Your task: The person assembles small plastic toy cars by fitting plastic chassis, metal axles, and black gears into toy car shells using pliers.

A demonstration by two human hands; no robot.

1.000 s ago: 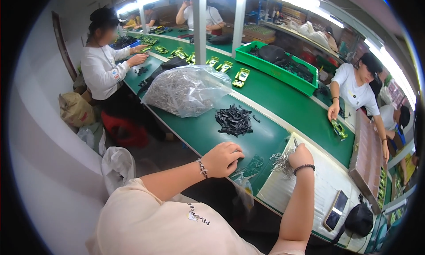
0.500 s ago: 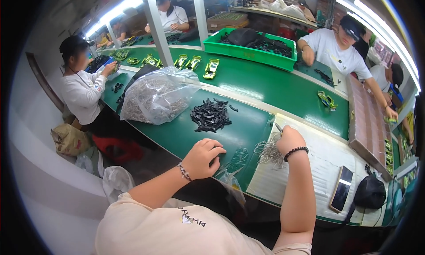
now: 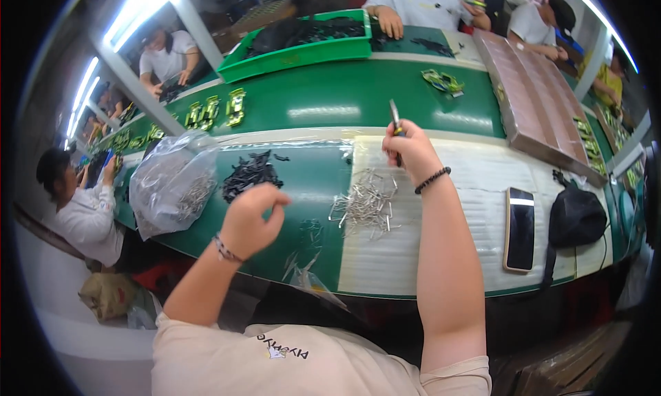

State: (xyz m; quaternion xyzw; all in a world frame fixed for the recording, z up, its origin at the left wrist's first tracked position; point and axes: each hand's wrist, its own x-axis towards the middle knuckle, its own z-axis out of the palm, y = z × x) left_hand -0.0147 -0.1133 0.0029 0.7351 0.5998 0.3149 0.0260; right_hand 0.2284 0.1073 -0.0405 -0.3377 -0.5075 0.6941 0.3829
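Note:
My right hand [image 3: 411, 148] is closed round a slim hand tool [image 3: 394, 112] with a pointed metal tip and a black-and-yellow handle; the tip points up and away. Below and left of that hand, a loose pile of bent metal wire pieces [image 3: 367, 205] lies across the edge of a white foam sheet [image 3: 451, 244]. My left hand [image 3: 249, 224] hovers at the near side of a heap of small black plastic parts [image 3: 249, 174]. Its fingers are curled in, and whatever they may hold is hidden.
A clear bag of wire pieces [image 3: 172, 183] stands at the left. On the right lie a phone [image 3: 519, 229] and a black pouch [image 3: 577, 216]. Beyond are green toy-car bodies [image 3: 235, 107], a green crate [image 3: 296, 55], a partitioned tray [image 3: 533, 97] and several co-workers.
The view has swung right. My right hand has lifted off the wire pile with the tool, uncovering the pieces. My left hand has moved left and forward to the black heap.

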